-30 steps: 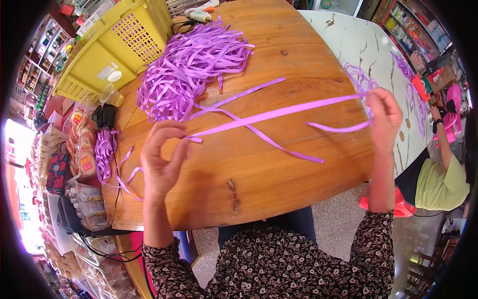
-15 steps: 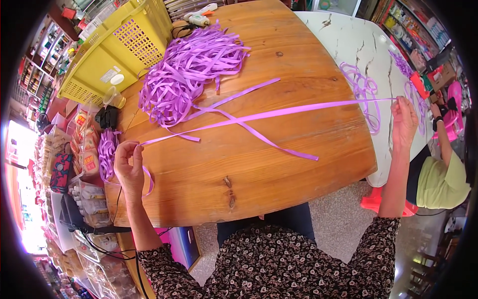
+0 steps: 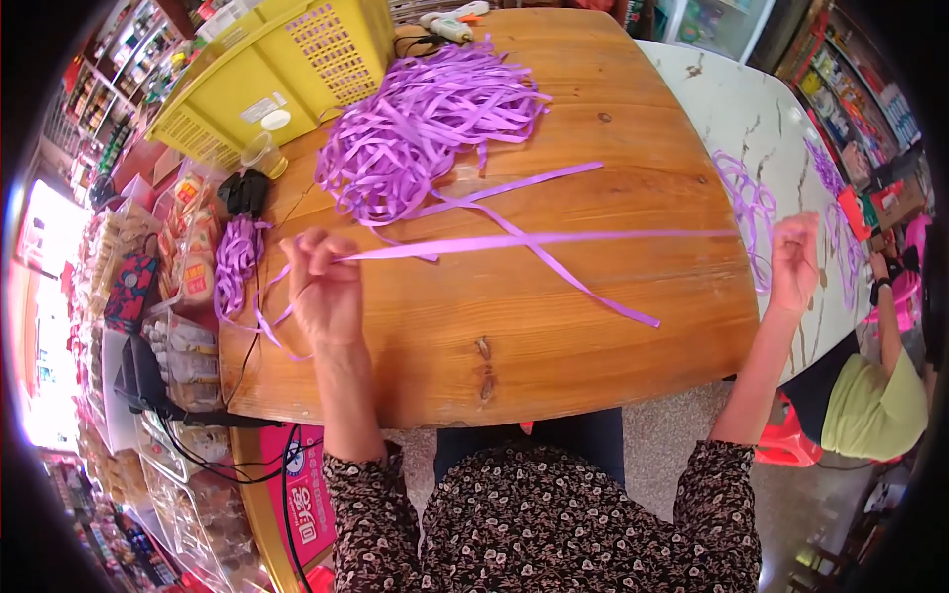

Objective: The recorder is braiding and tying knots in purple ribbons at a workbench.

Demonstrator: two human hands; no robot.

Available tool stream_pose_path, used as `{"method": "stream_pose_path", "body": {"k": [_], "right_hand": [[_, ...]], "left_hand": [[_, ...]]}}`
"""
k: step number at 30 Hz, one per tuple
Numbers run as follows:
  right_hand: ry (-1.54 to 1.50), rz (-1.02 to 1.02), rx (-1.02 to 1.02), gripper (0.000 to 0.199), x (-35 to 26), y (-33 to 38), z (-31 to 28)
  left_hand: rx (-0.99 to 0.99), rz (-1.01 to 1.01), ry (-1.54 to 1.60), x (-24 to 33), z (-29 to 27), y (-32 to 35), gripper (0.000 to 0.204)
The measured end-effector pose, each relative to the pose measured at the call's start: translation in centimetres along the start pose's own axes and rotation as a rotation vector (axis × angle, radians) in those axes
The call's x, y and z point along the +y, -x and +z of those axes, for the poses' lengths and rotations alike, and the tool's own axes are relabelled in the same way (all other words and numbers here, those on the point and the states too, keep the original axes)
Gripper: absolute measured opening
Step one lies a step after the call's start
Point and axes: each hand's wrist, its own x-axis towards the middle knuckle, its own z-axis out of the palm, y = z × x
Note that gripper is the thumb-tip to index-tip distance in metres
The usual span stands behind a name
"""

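A purple ribbon [image 3: 474, 245] stretches nearly level above the wooden table [image 3: 583, 366], slightly smeared by motion. My left hand [image 3: 326, 289] is closed on its left part, with the tail trailing down beside the wrist. Over by the white table, my right hand [image 3: 794, 265] pinches the other end, though the tip itself is blurred. Just beyond lies a big tangled heap of purple ribbon [image 3: 425, 128]. Loose ribbon strips [image 3: 593, 293] run out from the heap, one passing below the stretched piece.
A yellow plastic basket [image 3: 237, 109] stands at the far left, with a clear cup [image 3: 262, 153] beside it. A glue gun [image 3: 450, 27] lies at the back. More ribbon loops [image 3: 751, 212] rest on the white marbled table [image 3: 692, 84]. Another person [image 3: 880, 395] is at the right.
The view has shifted, and the table appears farther right. My left hand has moved rightward, closer to my right hand. Both hands still hold the ribbon.
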Motion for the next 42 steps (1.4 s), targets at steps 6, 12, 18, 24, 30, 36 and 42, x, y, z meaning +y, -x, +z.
{"method": "stream_pose_path", "body": {"k": [6,12,18,24,30,36,42], "right_hand": [[0.769,-0.023,-0.052,0.037,3.6,-0.1,0.4],[1.597,-0.057,-0.156,0.033,15.8,2.1,4.6],[1.408,0.140,-0.369,0.025,23.2,3.4,5.3],[1.404,0.216,-0.548,0.021,25.1,2.9,4.2],[1.646,0.130,-0.710,0.034,26.3,3.6,4.8],[1.645,0.175,-0.750,0.042,26.0,3.2,4.3],[1.580,0.319,-0.730,0.036,25.9,3.2,4.5]], "left_hand": [[-0.031,-0.053,-0.389,-3.5,2.1,2.1,0.018],[-0.004,-0.170,-0.499,-5.8,4.4,3.6,0.013],[-0.031,-0.245,-0.628,-6.7,5.9,4.9,0.014],[-0.028,-0.332,-0.645,-7.6,6.3,5.3,0.016],[-0.103,-0.266,-0.742,-8.6,5.6,6.0,0.026],[-0.205,-0.317,-0.687,-8.3,5.7,6.2,0.039],[-0.227,-0.385,-0.711,-7.8,5.9,6.1,0.046]]}}
